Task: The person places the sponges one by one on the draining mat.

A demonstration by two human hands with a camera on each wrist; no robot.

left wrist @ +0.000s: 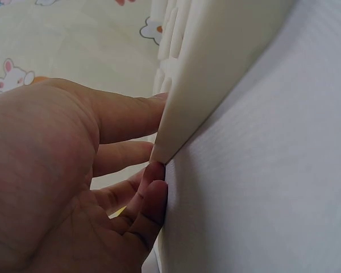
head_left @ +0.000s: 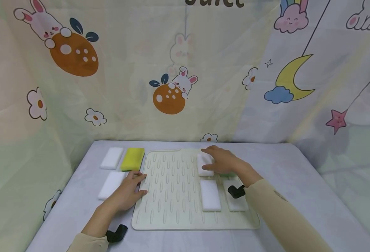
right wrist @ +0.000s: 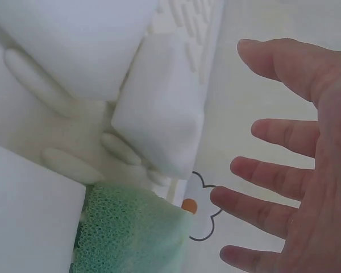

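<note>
Beyond the left hand [head_left: 126, 192] and the right hand [head_left: 224, 161] hangs a pale cloth [head_left: 126, 87], with a printed rabbit [head_left: 48, 27] hugging an orange fruit [head_left: 72, 56] high up on the left hand's side and a smaller pair [head_left: 169, 98] between the hands. Up past the right hand, to its right, I see a yellow moon [head_left: 287, 77], a blue cloud [head_left: 278, 95] and, farther out, a pink star [head_left: 336, 120]. A white table [head_left: 292, 171] lies beneath both.

Curtained nook, cartoon-print fabric walls [head_left: 125, 87], pale cloth-covered table [head_left: 285, 164]
</note>
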